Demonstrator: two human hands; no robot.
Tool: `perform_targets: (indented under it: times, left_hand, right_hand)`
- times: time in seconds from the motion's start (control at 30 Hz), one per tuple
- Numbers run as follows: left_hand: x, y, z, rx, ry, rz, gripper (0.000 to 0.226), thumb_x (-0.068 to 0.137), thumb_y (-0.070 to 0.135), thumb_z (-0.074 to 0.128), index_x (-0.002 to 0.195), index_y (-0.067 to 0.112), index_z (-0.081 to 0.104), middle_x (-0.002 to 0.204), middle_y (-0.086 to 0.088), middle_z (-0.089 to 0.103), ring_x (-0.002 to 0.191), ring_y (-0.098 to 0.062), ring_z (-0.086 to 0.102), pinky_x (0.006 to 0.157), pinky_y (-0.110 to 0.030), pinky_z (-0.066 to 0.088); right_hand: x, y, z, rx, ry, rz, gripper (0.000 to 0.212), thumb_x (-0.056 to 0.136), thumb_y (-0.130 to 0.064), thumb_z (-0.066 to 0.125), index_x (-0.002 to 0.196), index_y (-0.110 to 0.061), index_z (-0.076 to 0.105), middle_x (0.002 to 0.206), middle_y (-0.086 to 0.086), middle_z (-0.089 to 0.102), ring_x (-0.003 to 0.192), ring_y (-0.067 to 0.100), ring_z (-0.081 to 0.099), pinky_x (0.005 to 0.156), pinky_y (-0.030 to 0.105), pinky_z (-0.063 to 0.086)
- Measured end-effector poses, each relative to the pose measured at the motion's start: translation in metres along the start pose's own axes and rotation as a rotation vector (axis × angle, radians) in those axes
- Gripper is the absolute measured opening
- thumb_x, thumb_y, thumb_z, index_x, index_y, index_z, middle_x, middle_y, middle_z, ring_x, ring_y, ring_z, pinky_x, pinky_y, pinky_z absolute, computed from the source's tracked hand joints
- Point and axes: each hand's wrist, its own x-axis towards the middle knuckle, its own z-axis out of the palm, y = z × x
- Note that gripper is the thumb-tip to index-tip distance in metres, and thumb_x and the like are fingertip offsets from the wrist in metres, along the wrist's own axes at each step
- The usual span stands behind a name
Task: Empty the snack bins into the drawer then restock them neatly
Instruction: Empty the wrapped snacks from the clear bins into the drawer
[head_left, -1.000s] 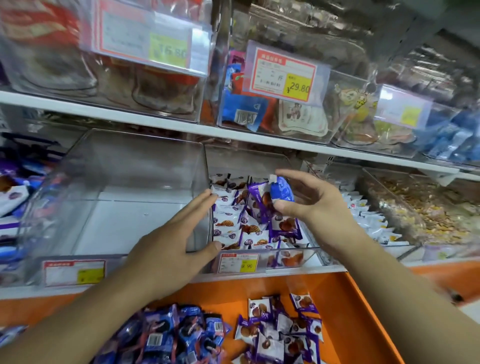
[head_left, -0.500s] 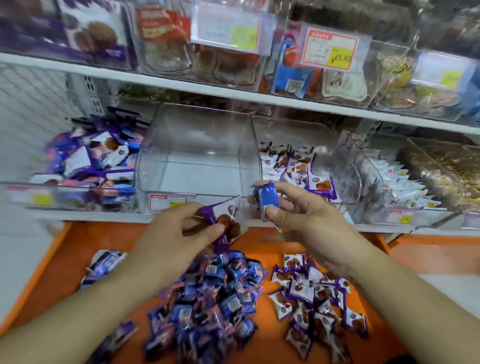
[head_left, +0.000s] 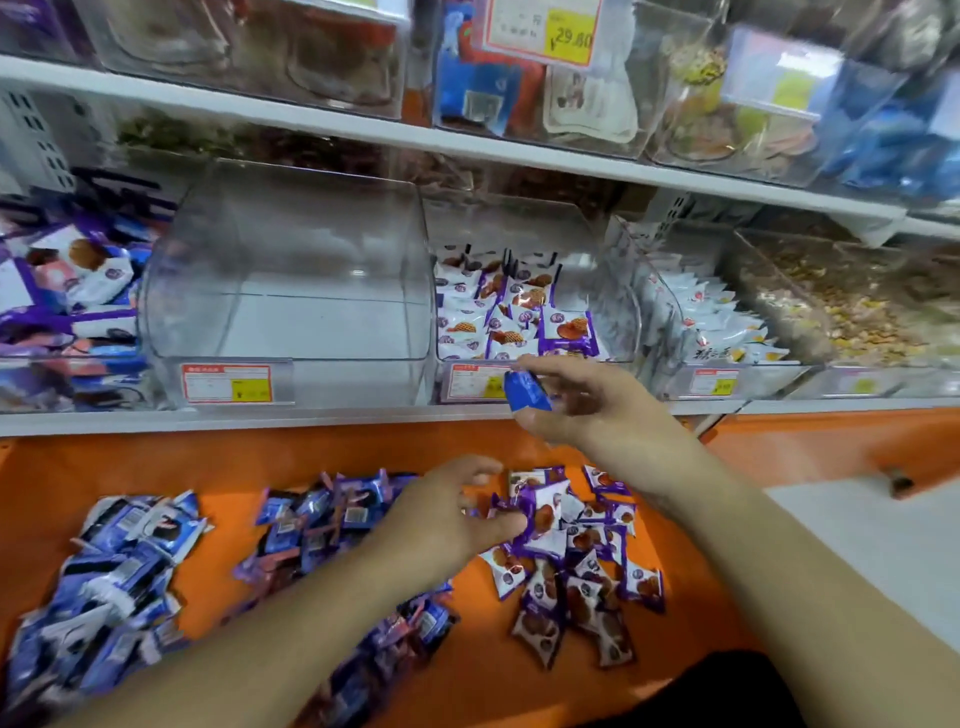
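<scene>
One blue snack packet sits pinched in the right hand, just in front of the half-stocked clear bin. Below that bin, the left hand hovers relaxed, holding nothing, over purple packets in the orange drawer. Sorting's underway; next, that stray blue likely belongs with the drawer's blue pile.

Single head-worn wide-angle view, facing forward and down. Close range: both forearms enter from the bottom edge. Orange drawer fills the lower frame, clear snack bins mid-frame, upper shelf bowed by lens distortion.
</scene>
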Motion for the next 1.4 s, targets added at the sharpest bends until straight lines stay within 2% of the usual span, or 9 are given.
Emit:
perform_targets:
  times: [0.33, 0.47, 0.6, 0.73, 0.9, 1.0, 1.13, 1.23, 1.4]
  left_hand:
    - [-0.062, -0.016, -0.126, 0.268, 0.127, 0.014, 0.032, 0.087, 0.042, 0.079, 0.114, 0.044, 0.063, 0.112, 0.025, 0.069, 0.103, 0.007, 0.066, 0.096, -0.032, 0.055]
    - [-0.101, -0.022, -0.189, 0.312, 0.188, 0.002, 0.028, 0.088, 0.031, 0.08, 0.111, 0.038, 0.066, 0.109, 0.02, 0.072, 0.102, 0.003, 0.069, 0.097, -0.037, 0.056]
    - [-0.125, -0.03, -0.238, 0.485, 0.234, 0.001, 0.032, 0.09, 0.038, 0.076, 0.119, 0.038, 0.064, 0.118, 0.021, 0.066, 0.109, 0.004, 0.065, 0.099, -0.039, 0.055]
    - [-0.133, -0.027, -0.269, 0.418, 0.236, 0.028, 0.035, 0.087, 0.044, 0.077, 0.119, 0.039, 0.065, 0.119, 0.02, 0.067, 0.111, 0.009, 0.063, 0.101, -0.033, 0.054]
    - [-0.13, -0.021, -0.284, 0.382, 0.28, 0.059, 0.033, 0.088, 0.049, 0.076, 0.119, 0.043, 0.065, 0.124, 0.02, 0.065, 0.109, 0.008, 0.065, 0.098, -0.024, 0.052]
    - [-0.125, -0.024, -0.28, 0.391, 0.27, 0.077, 0.035, 0.09, 0.049, 0.073, 0.122, 0.045, 0.063, 0.125, 0.024, 0.063, 0.115, 0.009, 0.061, 0.102, -0.03, 0.053]
    - [-0.112, -0.022, -0.258, 0.438, 0.253, 0.12, 0.037, 0.092, 0.052, 0.069, 0.126, 0.054, 0.056, 0.128, 0.034, 0.057, 0.119, 0.012, 0.054, 0.104, -0.029, 0.05]
    - [-0.1, -0.021, -0.236, 0.45, 0.228, 0.144, 0.049, 0.086, 0.062, 0.068, 0.131, 0.066, 0.048, 0.134, 0.043, 0.051, 0.125, 0.013, 0.05, 0.108, -0.027, 0.045]
    - [-0.066, -0.008, -0.195, 0.41, 0.259, 0.287, 0.049, 0.088, 0.061, 0.067, 0.134, 0.063, 0.05, 0.138, 0.056, 0.034, 0.124, 0.032, 0.034, 0.098, 0.003, 0.028]
  right_hand:
    - [0.015, 0.01, 0.033, 0.218, -0.272, 0.182, 0.028, 0.098, -0.014, 0.071, 0.125, -0.021, 0.068, 0.108, 0.009, 0.078, 0.109, 0.029, 0.074, 0.098, 0.044, 0.056]
    - [0.019, -0.008, 0.085, 0.211, -0.364, 0.177, 0.019, 0.104, -0.009, 0.06, 0.121, -0.007, 0.069, 0.094, 0.005, 0.077, 0.086, 0.016, 0.074, 0.078, 0.037, 0.056]
    - [0.017, -0.025, 0.161, 0.141, -0.413, 0.209, 0.019, 0.105, -0.006, 0.058, 0.119, -0.005, 0.069, 0.091, 0.008, 0.078, 0.095, 0.03, 0.077, 0.086, 0.047, 0.06]
    - [0.018, -0.035, 0.255, 0.235, -0.466, 0.329, 0.015, 0.104, -0.008, 0.061, 0.116, -0.006, 0.069, 0.089, 0.004, 0.074, 0.076, 0.015, 0.073, 0.082, 0.045, 0.065]
    - [0.025, -0.038, 0.32, -0.099, -0.617, 0.264, 0.052, 0.106, -0.026, 0.058, 0.155, -0.017, 0.046, 0.132, 0.014, 0.066, 0.111, 0.032, 0.068, 0.092, 0.048, 0.056]
    - [0.028, -0.046, 0.299, -0.28, -0.595, 0.179, 0.046, 0.106, -0.032, 0.058, 0.15, -0.021, 0.052, 0.141, 0.004, 0.061, 0.119, 0.025, 0.064, 0.098, 0.039, 0.054]
    - [0.035, -0.058, 0.215, -0.349, -0.442, 0.001, 0.027, 0.1, -0.035, 0.064, 0.127, -0.03, 0.068, 0.116, -0.014, 0.071, 0.102, 0.006, 0.067, 0.091, 0.029, 0.055]
    - [0.041, -0.061, 0.137, -0.228, -0.286, -0.056, 0.016, 0.099, -0.016, 0.068, 0.112, -0.024, 0.074, 0.099, -0.007, 0.076, 0.087, 0.015, 0.071, 0.08, 0.035, 0.056]
    - [0.051, -0.036, 0.037, -0.109, 0.076, -0.088, 0.02, 0.098, -0.008, 0.07, 0.113, -0.022, 0.072, 0.098, -0.001, 0.073, 0.089, 0.011, 0.067, 0.08, 0.028, 0.053]
